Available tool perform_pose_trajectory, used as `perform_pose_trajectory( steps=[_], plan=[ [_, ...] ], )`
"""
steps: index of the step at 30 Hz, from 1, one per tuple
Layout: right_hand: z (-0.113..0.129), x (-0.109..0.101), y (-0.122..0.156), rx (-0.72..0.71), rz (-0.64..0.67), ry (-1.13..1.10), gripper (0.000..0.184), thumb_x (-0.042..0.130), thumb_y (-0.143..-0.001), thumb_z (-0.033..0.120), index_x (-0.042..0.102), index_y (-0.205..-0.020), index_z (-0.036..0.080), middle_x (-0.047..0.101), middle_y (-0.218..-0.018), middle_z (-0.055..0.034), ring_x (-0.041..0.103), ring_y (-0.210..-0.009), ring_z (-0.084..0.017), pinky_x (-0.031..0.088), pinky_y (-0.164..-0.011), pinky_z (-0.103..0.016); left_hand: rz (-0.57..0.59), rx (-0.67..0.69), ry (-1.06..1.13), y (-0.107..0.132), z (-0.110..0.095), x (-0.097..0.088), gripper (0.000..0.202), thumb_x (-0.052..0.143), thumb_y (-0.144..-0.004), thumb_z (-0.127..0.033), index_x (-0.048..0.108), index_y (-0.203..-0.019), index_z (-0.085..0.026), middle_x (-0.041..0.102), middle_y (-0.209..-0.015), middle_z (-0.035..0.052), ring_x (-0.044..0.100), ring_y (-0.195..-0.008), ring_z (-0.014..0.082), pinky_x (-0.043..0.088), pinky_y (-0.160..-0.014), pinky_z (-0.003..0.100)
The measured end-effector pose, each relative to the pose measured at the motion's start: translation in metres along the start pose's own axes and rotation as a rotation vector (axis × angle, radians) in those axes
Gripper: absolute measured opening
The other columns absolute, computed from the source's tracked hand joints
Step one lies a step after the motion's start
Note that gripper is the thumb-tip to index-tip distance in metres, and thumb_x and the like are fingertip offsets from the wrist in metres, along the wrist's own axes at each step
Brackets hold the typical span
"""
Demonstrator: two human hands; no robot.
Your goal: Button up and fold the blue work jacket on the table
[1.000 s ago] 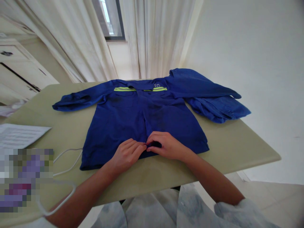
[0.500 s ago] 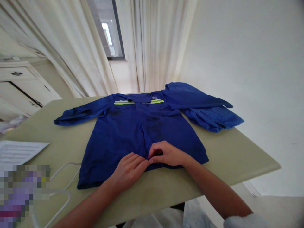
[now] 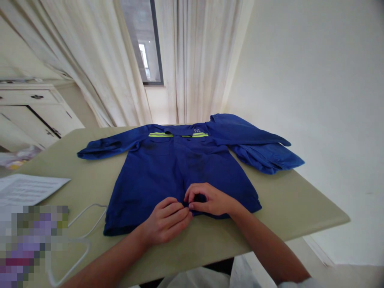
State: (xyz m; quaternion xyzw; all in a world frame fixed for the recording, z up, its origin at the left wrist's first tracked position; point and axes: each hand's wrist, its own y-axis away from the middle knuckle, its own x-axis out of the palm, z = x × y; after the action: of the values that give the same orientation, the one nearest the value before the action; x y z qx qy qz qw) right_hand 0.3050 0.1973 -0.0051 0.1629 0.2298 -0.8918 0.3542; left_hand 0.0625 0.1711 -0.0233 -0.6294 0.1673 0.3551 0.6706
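A dark blue work jacket (image 3: 150, 180) lies spread out front side up, with a yellow-green reflective band (image 3: 161, 135) across its chest. My left hand (image 3: 168, 220) is closed at the middle of the bottom hem, fingers bent around the cloth edge. Against its fingertips, my right hand (image 3: 211, 199) pinches the same spot of the front opening with thumb and forefinger. Whatever fastener sits between the fingertips is hidden. One sleeve (image 3: 111, 145) stretches out to the left.
More blue cloth (image 3: 264, 154) is bunched on the right of the pale green table (image 3: 312, 204). On the left are a printed sheet (image 3: 36, 187), a white cable (image 3: 84, 248) and a pixelated purple item (image 3: 30, 244). Curtains (image 3: 204, 60) and a white cabinet (image 3: 33, 108) stand behind.
The view has shifted slightly. Both hands stay at the hem's middle; my left hand has moved a little closer under the right fingertips. The front opening above them looks flatter.
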Motion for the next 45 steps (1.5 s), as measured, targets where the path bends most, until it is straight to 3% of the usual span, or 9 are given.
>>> perform_pose_trajectory(
  steps=[3, 8, 16, 24, 29, 33, 39, 45],
  plan=[
    [0.001, 0.0, -0.001, -0.009, 0.006, -0.026, 0.019, 0.07, -0.097, 0.034, 0.068, -0.086, 0.019, 0.073, -0.11, -0.009, 0.068, -0.103, -0.02, 0.051, -0.096, -0.035, -0.023, 0.019, 0.021, 0.002, 0.002, -0.001, 0.015, 0.064, -0.098, -0.008, 0.071, -0.111, -0.012, 0.08, -0.101, 0.0052, 0.069, -0.086, 0.0164, 0.056, -0.078, 0.034],
    [-0.002, -0.006, 0.002, 0.113, -0.052, -0.091, 0.028, 0.071, -0.097, 0.045, 0.069, -0.092, 0.017, 0.074, -0.101, -0.0065, 0.067, -0.094, -0.018, 0.052, -0.09, -0.034, 0.022, -0.186, 0.028, 0.008, 0.007, 0.001, 0.019, 0.066, -0.097, -0.011, 0.069, -0.115, -0.017, 0.077, -0.099, 0.0061, 0.07, -0.086, 0.0171, 0.057, -0.078, 0.032],
    [-0.006, -0.004, 0.004, 0.135, 0.01, -0.173, 0.032, 0.076, -0.092, 0.047, 0.069, -0.093, 0.016, 0.067, -0.089, -0.0017, 0.057, -0.069, -0.01, 0.048, -0.066, -0.024, -0.002, -0.055, -0.026, 0.004, 0.007, -0.007, 0.019, 0.062, -0.098, -0.01, 0.07, -0.113, -0.02, 0.078, -0.097, 0.0058, 0.071, -0.083, 0.0174, 0.058, -0.075, 0.034],
    [-0.002, 0.003, 0.002, -0.029, -0.113, -0.006, 0.023, 0.07, -0.096, 0.039, 0.061, -0.087, 0.019, 0.062, -0.091, -0.002, 0.055, -0.073, -0.012, 0.048, -0.068, -0.025, -0.031, -0.108, -0.006, 0.011, 0.005, 0.002, 0.019, 0.059, -0.097, -0.005, 0.067, -0.109, -0.018, 0.072, -0.09, 0.0048, 0.066, -0.081, 0.0166, 0.056, -0.073, 0.033],
    [-0.005, 0.003, 0.004, 0.046, -0.089, -0.017, 0.021, 0.069, -0.095, 0.036, 0.061, -0.087, 0.019, 0.062, -0.086, 0.0, 0.053, -0.071, -0.011, 0.047, -0.067, -0.024, 0.037, -0.136, -0.006, 0.013, 0.002, 0.007, 0.02, 0.055, -0.1, -0.007, 0.066, -0.111, -0.019, 0.073, -0.094, 0.005, 0.067, -0.084, 0.0162, 0.055, -0.077, 0.032],
    [-0.008, 0.004, 0.004, 0.093, -0.088, 0.053, 0.011, 0.067, -0.093, 0.027, 0.062, -0.087, 0.019, 0.061, -0.079, 0.0022, 0.055, -0.07, -0.012, 0.046, -0.067, -0.024, 0.093, -0.222, -0.018, 0.01, 0.0, 0.012, 0.014, 0.065, -0.099, -0.015, 0.067, -0.112, -0.018, 0.075, -0.098, 0.0056, 0.068, -0.083, 0.0165, 0.056, -0.078, 0.032],
    [-0.007, 0.011, 0.002, 0.065, -0.166, 0.249, 0.005, 0.065, -0.091, 0.018, 0.062, -0.09, 0.021, 0.064, -0.084, 0.0009, 0.059, -0.074, -0.013, 0.047, -0.071, -0.024, -0.003, -0.382, 0.116, 0.006, 0.002, 0.015, 0.012, 0.066, -0.1, -0.017, 0.069, -0.111, -0.019, 0.075, -0.097, 0.0053, 0.068, -0.082, 0.0145, 0.057, -0.078, 0.029],
    [-0.007, 0.014, 0.003, 0.031, -0.188, 0.291, 0.005, 0.064, -0.091, 0.017, 0.061, -0.092, 0.021, 0.063, -0.086, -0.0001, 0.058, -0.074, -0.014, 0.046, -0.071, -0.025, 0.034, -0.702, 0.31, 0.005, 0.002, 0.016, 0.009, 0.068, -0.099, -0.028, 0.066, -0.096, -0.02, 0.071, -0.087, 0.0018, 0.068, -0.078, 0.0142, 0.056, -0.072, 0.026]
  ],
)
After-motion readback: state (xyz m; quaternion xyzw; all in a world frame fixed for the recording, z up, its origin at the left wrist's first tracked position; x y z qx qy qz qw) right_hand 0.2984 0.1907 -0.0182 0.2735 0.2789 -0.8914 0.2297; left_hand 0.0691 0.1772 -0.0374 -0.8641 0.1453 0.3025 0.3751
